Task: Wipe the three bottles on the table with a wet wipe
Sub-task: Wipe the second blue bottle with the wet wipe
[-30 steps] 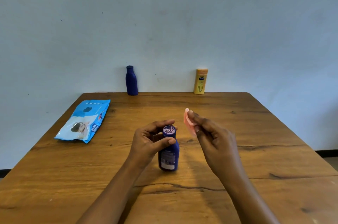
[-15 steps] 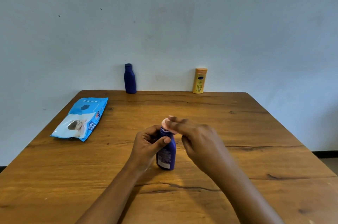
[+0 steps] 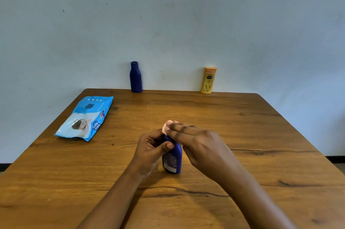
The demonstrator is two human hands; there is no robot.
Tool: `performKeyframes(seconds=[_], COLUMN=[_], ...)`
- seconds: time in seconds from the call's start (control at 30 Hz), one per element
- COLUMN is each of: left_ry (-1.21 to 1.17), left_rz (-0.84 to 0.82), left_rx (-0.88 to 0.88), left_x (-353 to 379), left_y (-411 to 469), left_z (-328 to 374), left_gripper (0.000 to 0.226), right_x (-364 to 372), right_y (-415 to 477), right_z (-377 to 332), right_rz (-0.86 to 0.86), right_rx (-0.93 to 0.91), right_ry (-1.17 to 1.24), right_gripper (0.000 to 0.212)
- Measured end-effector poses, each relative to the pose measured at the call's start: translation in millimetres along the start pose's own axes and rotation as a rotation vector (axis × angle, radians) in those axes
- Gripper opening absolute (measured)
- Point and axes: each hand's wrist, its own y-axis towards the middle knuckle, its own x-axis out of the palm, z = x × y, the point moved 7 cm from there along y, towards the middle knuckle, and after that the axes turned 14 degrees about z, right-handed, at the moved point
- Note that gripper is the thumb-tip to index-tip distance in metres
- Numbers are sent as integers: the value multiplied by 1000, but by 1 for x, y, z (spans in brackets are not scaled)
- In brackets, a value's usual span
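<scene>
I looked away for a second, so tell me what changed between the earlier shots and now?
The right hand moved left and down, bringing the pink wipe from beside the near blue bottle onto its cap, where the fingers press it. The left hand kept gripping that bottle. The far blue bottle, yellow bottle and wipes packet stayed put.

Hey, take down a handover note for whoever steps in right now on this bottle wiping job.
Left hand grips the small blue bottle, upright near the table middle.
Right hand presses the pink wipe on its cap with straight fingers.
Dark blue bottle and yellow bottle stand at the far edge; wipes pack lies far left.
Done: cap wiping under way. Left: this bottle's body, then the other two, apparently.
</scene>
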Motion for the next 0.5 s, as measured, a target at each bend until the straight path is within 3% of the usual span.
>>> performKeyframes(seconds=[0.17, 0.5], left_ry=[3, 22], left_rz=[-28, -12], left_rx=[0, -1], left_x=[4, 6], left_y=[-1, 2], left_z=[-2, -4], left_gripper=[41, 43], right_x=[-18, -13], right_y=[-16, -11], right_z=[11, 9], right_rz=[24, 53], right_rx=[-9, -24], right_ry=[133, 109], right_gripper=[43, 40])
